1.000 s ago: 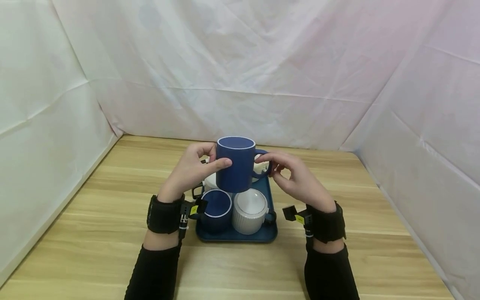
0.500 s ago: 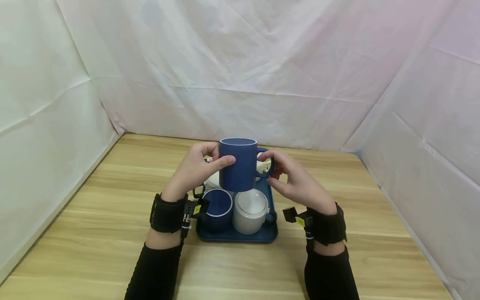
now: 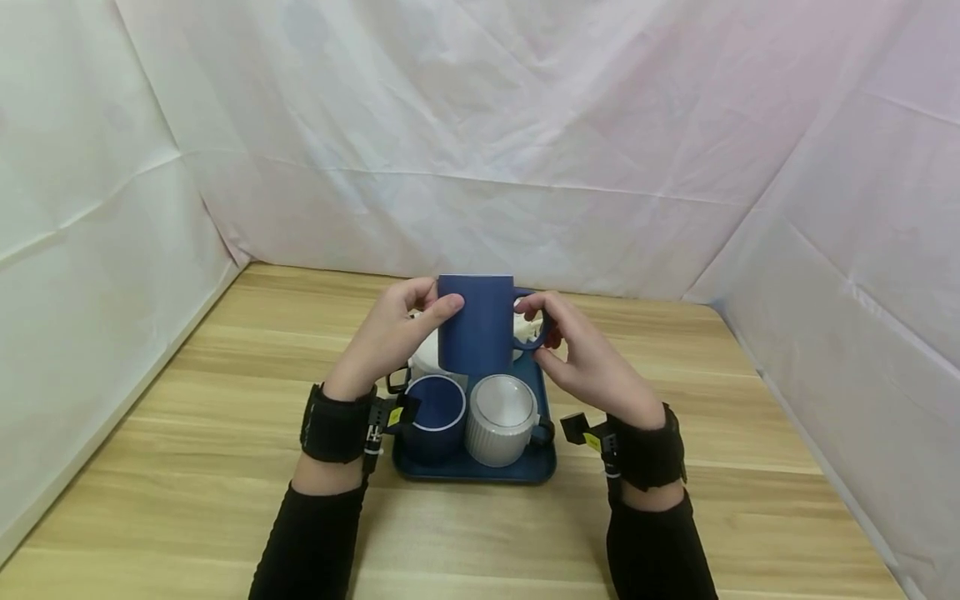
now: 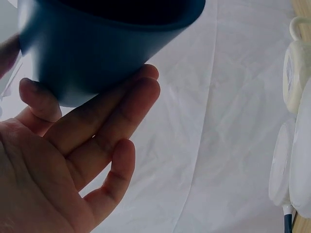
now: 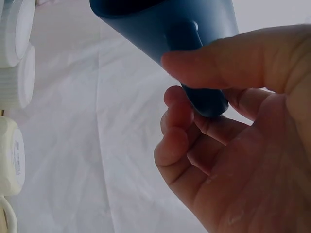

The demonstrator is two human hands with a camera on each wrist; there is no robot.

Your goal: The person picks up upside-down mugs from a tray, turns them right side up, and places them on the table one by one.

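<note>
Your left hand [image 3: 382, 337] holds the blue mug [image 3: 476, 329] by its body, with the thumb across the near side and the fingers [image 4: 104, 114] curled round the far wall, as the left wrist view shows from below. Your right hand [image 3: 588, 358] pinches the mug's handle [image 3: 534, 321]: the thumb lies over the top of it and the other fingers [image 5: 177, 131] curl beneath and behind it. So both hands are closed on the same mug, 1 on the body and 1 on the handle.

The mug is up in the air, upright, above the far half of the dark blue tray [image 3: 480, 471], and is not touching anything under it. From the head view you see its side and only the edge of its rim.

On the near half of the tray stand 2 cups side by side: a blue cup [image 3: 435, 417] with a pale rim on the left and a ribbed white cup [image 3: 501, 417] on the right, just beside each other. Behind the held mug, partly hidden, there is a white piece of crockery [image 3: 423, 357] on the tray; you cannot tell its exact shape. The tray sits on the wooden counter [image 3: 187, 433], near its middle, with white sheeting [image 3: 480, 150] hung round 3 sides. Black straps [image 3: 333, 423] wrap both your wrists.
</note>
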